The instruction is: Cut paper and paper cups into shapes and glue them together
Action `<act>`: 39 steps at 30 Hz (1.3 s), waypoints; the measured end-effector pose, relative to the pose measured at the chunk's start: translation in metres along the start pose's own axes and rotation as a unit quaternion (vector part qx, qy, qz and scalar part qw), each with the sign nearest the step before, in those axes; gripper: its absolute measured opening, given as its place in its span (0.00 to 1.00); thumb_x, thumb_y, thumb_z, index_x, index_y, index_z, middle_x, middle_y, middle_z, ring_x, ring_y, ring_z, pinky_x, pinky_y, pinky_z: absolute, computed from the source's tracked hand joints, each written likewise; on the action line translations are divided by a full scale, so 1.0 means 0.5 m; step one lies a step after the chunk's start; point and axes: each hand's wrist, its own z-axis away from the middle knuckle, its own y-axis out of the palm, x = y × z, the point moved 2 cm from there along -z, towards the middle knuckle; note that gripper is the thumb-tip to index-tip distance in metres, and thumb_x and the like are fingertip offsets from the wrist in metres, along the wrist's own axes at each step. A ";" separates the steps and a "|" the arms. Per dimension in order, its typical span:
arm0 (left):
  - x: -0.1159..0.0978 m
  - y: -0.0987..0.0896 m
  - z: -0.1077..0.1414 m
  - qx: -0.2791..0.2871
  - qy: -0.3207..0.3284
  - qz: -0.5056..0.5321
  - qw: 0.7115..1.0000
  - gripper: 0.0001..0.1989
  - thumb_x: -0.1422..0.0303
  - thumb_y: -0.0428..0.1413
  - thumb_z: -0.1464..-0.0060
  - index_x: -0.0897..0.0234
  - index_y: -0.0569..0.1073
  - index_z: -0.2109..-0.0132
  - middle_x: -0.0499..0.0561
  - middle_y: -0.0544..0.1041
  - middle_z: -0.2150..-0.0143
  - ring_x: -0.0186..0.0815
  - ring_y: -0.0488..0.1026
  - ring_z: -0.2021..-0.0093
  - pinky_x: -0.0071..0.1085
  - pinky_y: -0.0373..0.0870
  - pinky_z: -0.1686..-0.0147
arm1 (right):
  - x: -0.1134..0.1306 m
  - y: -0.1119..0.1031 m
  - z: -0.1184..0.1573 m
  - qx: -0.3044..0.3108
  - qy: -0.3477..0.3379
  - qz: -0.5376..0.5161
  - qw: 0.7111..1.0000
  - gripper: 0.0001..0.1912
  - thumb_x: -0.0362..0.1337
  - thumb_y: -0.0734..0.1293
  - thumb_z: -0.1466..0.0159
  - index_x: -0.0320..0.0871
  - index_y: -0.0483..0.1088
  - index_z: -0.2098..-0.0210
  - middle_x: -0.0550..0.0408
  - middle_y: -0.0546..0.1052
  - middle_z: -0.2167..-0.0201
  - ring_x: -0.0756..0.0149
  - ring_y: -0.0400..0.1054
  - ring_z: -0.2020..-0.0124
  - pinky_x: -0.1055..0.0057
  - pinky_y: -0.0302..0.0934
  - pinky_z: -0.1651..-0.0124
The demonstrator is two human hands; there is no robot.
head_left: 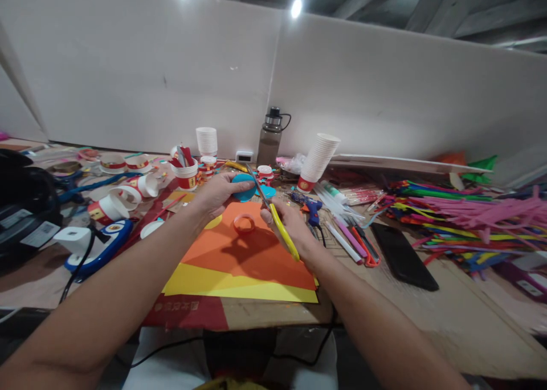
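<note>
My left hand (220, 193) pinches a round piece of blue paper (244, 188) between thumb and fingers. In my right hand (290, 224) are scissors with yellow handles (284, 233), their blades pointing up and left beside the blue disc. Whether the blades touch the paper I cannot tell. Another blue piece (266, 191) shows just right of the blades. Beneath both hands lie orange sheets (256, 259) on top of yellow sheets (243, 287). A red-orange ring (244, 224) rests on the orange paper.
Stacked paper cups (318, 162), a water bottle (270, 136) and a cup of tools (186, 173) stand at the back. To the right are a blue glue gun (314, 212), markers (348, 239), a black phone (404, 256) and pipe cleaners (478, 216). Tipped cups (109, 207) lie left.
</note>
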 end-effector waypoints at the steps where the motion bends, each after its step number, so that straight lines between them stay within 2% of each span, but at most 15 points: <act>1: 0.001 0.001 0.000 -0.002 0.001 0.005 1.000 0.18 0.65 0.71 0.64 0.70 0.79 0.66 0.50 0.78 0.71 0.28 0.72 0.74 0.25 0.69 0.71 | -0.001 0.000 0.000 -0.001 0.001 0.000 1.000 0.20 0.56 0.62 0.38 0.44 0.63 0.68 0.61 0.63 0.78 0.70 0.56 0.75 0.73 0.50 0.71; 8: -0.001 0.001 0.002 -0.007 0.001 -0.003 1.000 0.22 0.59 0.71 0.63 0.68 0.77 0.62 0.50 0.77 0.72 0.32 0.74 0.75 0.25 0.69 0.79 | -0.010 0.000 -0.001 -0.018 0.013 0.029 0.999 0.22 0.58 0.61 0.38 0.45 0.63 0.69 0.61 0.63 0.80 0.70 0.56 0.77 0.73 0.49 0.72; 14: -0.005 0.012 0.009 0.010 0.020 -0.011 1.000 0.20 0.60 0.70 0.61 0.68 0.75 0.64 0.49 0.77 0.73 0.28 0.72 0.77 0.19 0.62 0.84 | 0.001 -0.004 0.000 -0.008 0.014 0.036 0.999 0.21 0.57 0.60 0.37 0.44 0.64 0.66 0.59 0.65 0.77 0.68 0.58 0.74 0.72 0.51 0.71; 20: -0.005 0.020 0.015 0.029 0.020 -0.029 0.999 0.19 0.60 0.69 0.60 0.68 0.75 0.65 0.50 0.76 0.74 0.30 0.73 0.76 0.19 0.58 0.85 | 0.008 -0.005 0.001 -0.004 0.005 0.031 0.999 0.22 0.57 0.59 0.37 0.44 0.64 0.66 0.56 0.67 0.73 0.65 0.60 0.68 0.71 0.53 0.68; 28: -0.013 0.018 0.014 0.035 0.008 -0.041 0.999 0.18 0.62 0.69 0.60 0.68 0.74 0.65 0.51 0.77 0.73 0.31 0.74 0.75 0.20 0.55 0.85 | -0.003 -0.002 0.000 -0.021 0.001 0.051 0.998 0.23 0.59 0.59 0.37 0.44 0.65 0.67 0.59 0.63 0.78 0.69 0.55 0.75 0.72 0.48 0.73; 33: -0.016 0.010 0.012 0.045 0.005 -0.051 0.998 0.16 0.63 0.68 0.59 0.68 0.74 0.67 0.51 0.77 0.73 0.30 0.74 0.75 0.20 0.55 0.85 | -0.005 -0.001 0.001 -0.021 0.003 0.060 0.998 0.23 0.59 0.59 0.37 0.45 0.65 0.68 0.60 0.63 0.79 0.70 0.55 0.76 0.73 0.48 0.73; 39: -0.018 0.006 0.015 0.041 0.006 -0.070 0.997 0.18 0.61 0.69 0.60 0.69 0.75 0.66 0.52 0.78 0.72 0.30 0.74 0.76 0.20 0.56 0.83 | -0.004 -0.002 0.000 -0.022 -0.005 0.058 0.998 0.22 0.58 0.60 0.37 0.44 0.64 0.69 0.60 0.64 0.79 0.70 0.57 0.76 0.73 0.49 0.72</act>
